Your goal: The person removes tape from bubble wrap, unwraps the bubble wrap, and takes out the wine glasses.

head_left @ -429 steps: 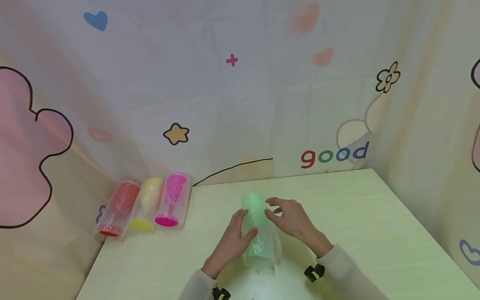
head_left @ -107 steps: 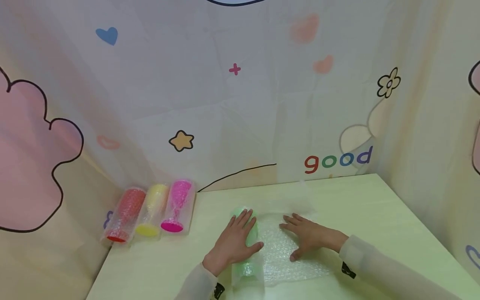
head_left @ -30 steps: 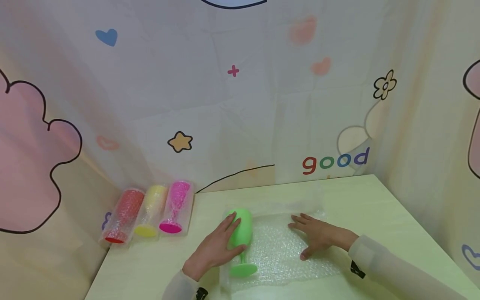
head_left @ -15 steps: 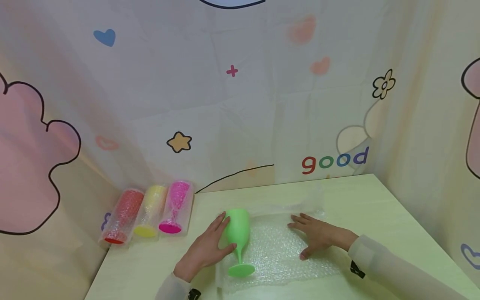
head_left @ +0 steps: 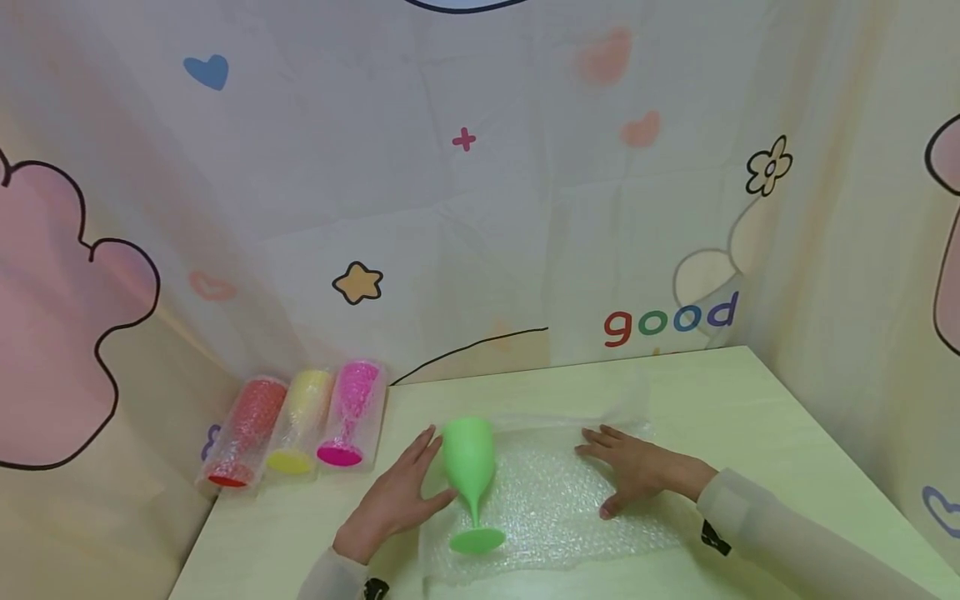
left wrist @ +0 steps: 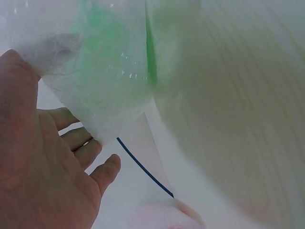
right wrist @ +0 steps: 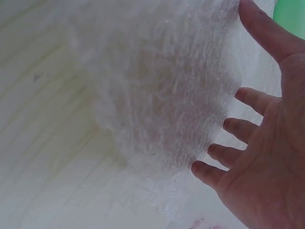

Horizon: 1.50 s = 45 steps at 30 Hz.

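Observation:
A bare green plastic goblet (head_left: 469, 454) lies on its side on the left part of a flattened sheet of bubble wrap (head_left: 562, 508), its round foot toward me. My left hand (head_left: 392, 500) is at the goblet's left, fingers extended and thumb apart, near the sheet's left edge. The left wrist view has the wrap (left wrist: 95, 95) against those fingers, the goblet's green showing through it. On the sheet's right part rests my right hand (head_left: 637, 467), fingers spread. Seen from the right wrist, its fingertips touch the wrap (right wrist: 162, 90).
Three goblets lie wrapped in bubble wrap at the table's back left: red (head_left: 251, 425), yellow (head_left: 303, 417) and pink (head_left: 352, 408). A printed curtain (head_left: 420, 200) stands behind the pale table (head_left: 720, 400).
Earlier the green goblet was rolled up in the bubble wrap; now it is bare and the sheet lies spread out. Over the last second the goblet and my left hand have moved left.

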Available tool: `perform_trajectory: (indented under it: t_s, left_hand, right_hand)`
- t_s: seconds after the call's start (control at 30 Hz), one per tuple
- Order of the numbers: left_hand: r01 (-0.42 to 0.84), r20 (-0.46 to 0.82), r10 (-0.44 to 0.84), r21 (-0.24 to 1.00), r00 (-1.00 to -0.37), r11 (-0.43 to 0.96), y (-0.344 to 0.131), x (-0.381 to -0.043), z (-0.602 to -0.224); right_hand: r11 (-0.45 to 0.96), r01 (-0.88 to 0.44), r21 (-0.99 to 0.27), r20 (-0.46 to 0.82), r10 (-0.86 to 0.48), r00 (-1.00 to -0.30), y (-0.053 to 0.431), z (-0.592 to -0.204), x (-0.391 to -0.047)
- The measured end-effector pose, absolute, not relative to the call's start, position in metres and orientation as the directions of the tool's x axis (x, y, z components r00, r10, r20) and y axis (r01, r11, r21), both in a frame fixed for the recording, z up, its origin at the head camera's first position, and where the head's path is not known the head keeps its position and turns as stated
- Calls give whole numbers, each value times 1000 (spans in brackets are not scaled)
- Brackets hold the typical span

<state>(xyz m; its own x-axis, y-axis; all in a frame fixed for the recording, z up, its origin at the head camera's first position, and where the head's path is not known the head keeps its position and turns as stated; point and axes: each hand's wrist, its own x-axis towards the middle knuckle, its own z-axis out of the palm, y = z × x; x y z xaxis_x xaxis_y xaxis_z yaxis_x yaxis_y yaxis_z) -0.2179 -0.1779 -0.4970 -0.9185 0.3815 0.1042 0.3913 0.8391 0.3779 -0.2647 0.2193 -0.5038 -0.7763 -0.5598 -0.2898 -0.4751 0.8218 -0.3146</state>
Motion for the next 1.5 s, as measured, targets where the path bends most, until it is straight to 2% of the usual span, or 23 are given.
perform_trajectory:
  t_s: [0.27,0.57,0.87,1.5]
  left_hand:
    - [383,76,382,352,-921,854,-182,-220,-500]
    - [347,29,364,375,-931,859,-187,-219,-505]
    - [301,-30,343,410,-939,861,-189,-221,-510]
    - [258,-120,340,436,-933,862,-192,-230,-518]
  right_hand:
    - [830,-467,-306,-297,-549,-781,219,-505,-266]
    - [829,-466,-310,-299,-550,-780,218,-505,-267]
    - [844,-422,-331,-281,-515,-810,217,-507,-264]
    - [836,-411,-364,-298,-523,-799,221,-499,-263]
